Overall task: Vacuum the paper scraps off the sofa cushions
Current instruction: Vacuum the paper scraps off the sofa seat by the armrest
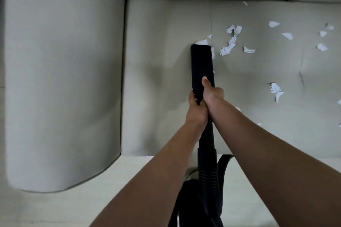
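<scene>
Both hands curl tightly round the black vacuum nozzle, the left hand just behind the right hand, probably to press its mouth flat on the sofa cushion. The paper scraps begin at its tip and scatter toward two to four o'clock.

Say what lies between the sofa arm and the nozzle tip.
Only bare seat cushion between sofa arm and nozzle; head view shows it.
</scene>
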